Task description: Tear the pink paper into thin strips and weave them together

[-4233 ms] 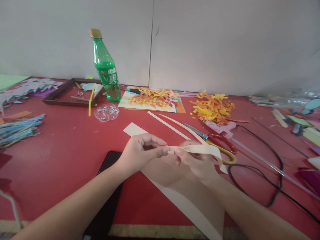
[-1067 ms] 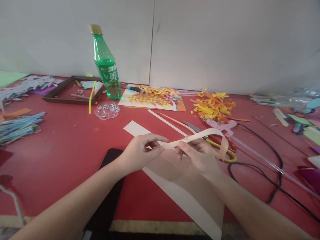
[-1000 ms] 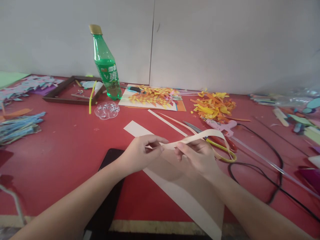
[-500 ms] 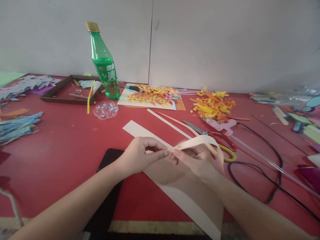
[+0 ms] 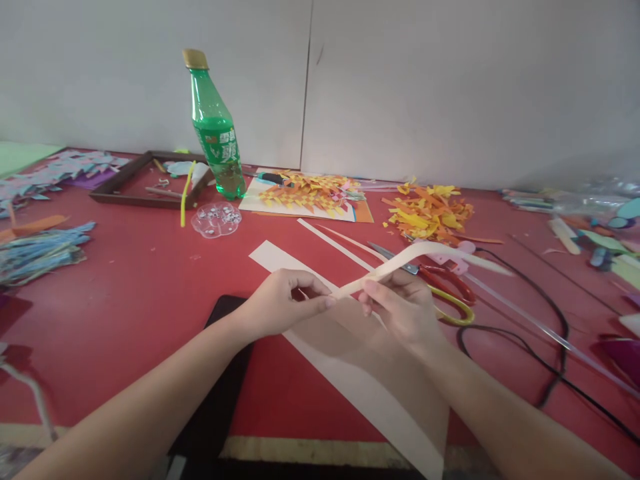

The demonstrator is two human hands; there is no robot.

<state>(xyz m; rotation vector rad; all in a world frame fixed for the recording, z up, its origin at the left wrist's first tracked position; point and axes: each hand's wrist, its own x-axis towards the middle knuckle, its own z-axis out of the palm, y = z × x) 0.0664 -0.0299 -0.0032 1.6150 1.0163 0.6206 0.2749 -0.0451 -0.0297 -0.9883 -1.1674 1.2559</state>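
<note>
Pinching the left end of a cream paper strip [image 5: 397,262] between the thumb and fingertips of the left hand [image 5: 277,303], bringing the tips almost together and rounding the forefinger over a small hollow behind them. Clamping the same strip slightly farther along with the right hand [image 5: 405,310], pressing the thumb against its smooth, matte face and curling the other fingers underneath. Suspending the strip between both hands above a large, flat cream sheet [image 5: 363,397], casting a soft-edged shadow over it. Arching the free, ribbon-like length up over the right hand and across a pink plastic glue gun [image 5: 455,265].

Reaching over a slim, black slab [image 5: 213,387] with the left forearm. Positioning the right hand just in front of scissors [image 5: 447,275] with metal blades and 2 rounded loops, 1 red and 1 yellow. Facing, farther back on the smooth red tabletop [image 5: 150,280], a translucent green plastic bottle [image 5: 216,137], a clear, scalloped tray [image 5: 199,229] of tiny discs, a dark rectangular frame [image 5: 135,201] and a crinkled heap of yellow and orange paper scraps [image 5: 430,213]
</note>
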